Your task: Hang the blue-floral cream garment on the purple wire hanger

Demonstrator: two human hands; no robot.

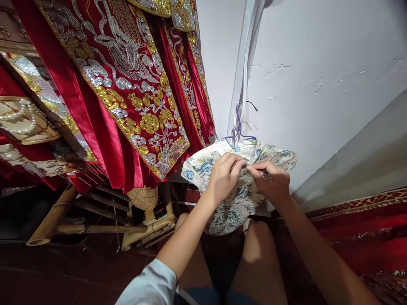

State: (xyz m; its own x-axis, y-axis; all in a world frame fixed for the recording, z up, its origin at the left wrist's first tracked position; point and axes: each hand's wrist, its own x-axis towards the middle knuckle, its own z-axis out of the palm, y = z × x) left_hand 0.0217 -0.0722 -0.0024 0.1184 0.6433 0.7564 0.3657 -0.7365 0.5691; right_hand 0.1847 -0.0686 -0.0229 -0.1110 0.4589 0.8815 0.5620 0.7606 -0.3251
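Head view:

1. The shirt [230, 214] is just off the middle, toward 4 o'clock. It is white with blue flowers and hangs in front of the person.
2. The left hand [224, 169] comes in from 7 o'clock. Its thumb and first finger are pinched on the shirt, at the front of the neck.
3. The right hand [270, 176] comes in from 5 o'clock. Its thumb and finger are pinched on the shirt too, just beside the left tips. The little bit between the tips is too small to make out.
4. The purple hanger [239, 123] is at 12 o'clock from the hands, with its arms at the shirt's neck. A white strip [246, 59] runs up behind its hook, along the wall [318, 114].
5. At 10 o'clock from the shirt hangs a red cloth [140, 89] with shiny gold and silver shapes. Farther out, between 9 and 10 o'clock, is a bag [34, 120] with white beads.
6. At 9 o'clock are a woven basket [143, 198] and some bamboo poles [52, 216].
7. The right knee [259, 241] is at 5 o'clock, just below the shirt. More red cloth with gold trim lies near 4 o'clock.
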